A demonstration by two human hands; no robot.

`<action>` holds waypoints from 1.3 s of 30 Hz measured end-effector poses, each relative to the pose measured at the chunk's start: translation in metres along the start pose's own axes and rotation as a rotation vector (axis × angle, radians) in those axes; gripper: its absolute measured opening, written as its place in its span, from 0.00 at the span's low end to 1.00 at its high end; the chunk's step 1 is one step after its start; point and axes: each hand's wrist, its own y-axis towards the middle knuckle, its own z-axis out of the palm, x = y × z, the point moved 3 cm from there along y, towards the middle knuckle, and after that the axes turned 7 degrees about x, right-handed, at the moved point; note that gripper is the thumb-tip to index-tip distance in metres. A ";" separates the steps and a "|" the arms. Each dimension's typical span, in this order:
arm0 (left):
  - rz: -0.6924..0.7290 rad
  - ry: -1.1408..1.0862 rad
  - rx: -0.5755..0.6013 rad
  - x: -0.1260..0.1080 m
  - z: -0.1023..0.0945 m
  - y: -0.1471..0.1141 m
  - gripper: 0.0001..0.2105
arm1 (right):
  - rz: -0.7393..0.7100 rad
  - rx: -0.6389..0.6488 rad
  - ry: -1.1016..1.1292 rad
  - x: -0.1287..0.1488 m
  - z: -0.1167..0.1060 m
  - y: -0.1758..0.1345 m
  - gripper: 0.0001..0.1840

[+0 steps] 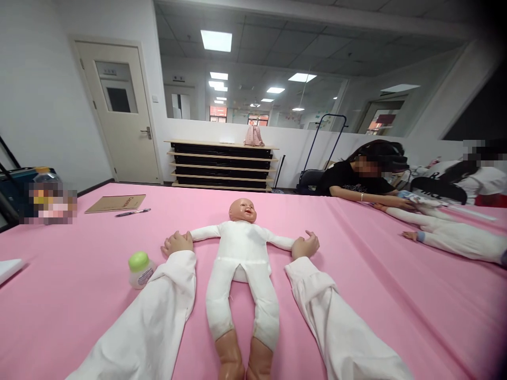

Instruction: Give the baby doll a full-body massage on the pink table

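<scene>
A baby doll [242,248] with a white cloth body lies on its back on the pink cloth, its head away from me and its arms spread to both sides. My left hand [178,243] is closed round the end of the doll's arm on the left. On the other side, my right hand [306,245] grips the end of the opposite arm, a finger or two sticking out. Both doll hands are hidden in my grip. Close to my left sleeve stands a small jar [140,270] with a green lid.
A brown notebook [116,203] and a pen [133,212] lie at the back left of the pink-covered table [340,327]. Part of a white object [10,270] shows at the left edge. To the right, a person in black [348,182] leans over another doll [447,232].
</scene>
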 end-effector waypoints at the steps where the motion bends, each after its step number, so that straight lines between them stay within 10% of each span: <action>1: 0.017 -0.040 0.028 0.001 0.003 0.001 0.18 | -0.017 0.052 -0.001 0.008 0.008 -0.001 0.16; 7: 0.107 -0.186 0.070 -0.006 0.005 0.009 0.19 | -0.102 0.433 -0.043 0.055 0.115 -0.014 0.10; 11: 0.183 -0.393 -0.022 -0.013 0.002 0.011 0.20 | -0.405 1.149 -0.192 0.082 0.216 -0.068 0.14; 16: 0.278 -0.932 -0.068 -0.017 0.004 0.011 0.26 | -0.500 1.305 -0.250 0.071 0.281 -0.121 0.18; 22: 0.035 -0.933 -0.110 -0.003 0.011 0.016 0.19 | -0.351 1.421 -0.299 0.041 0.297 -0.140 0.20; 30: 0.058 -0.867 -0.347 0.004 0.004 0.011 0.12 | -0.259 1.457 -0.133 0.038 0.298 -0.169 0.15; 39: -0.131 -0.892 -0.109 0.008 0.010 0.019 0.12 | -0.080 1.357 0.020 0.026 0.303 -0.159 0.14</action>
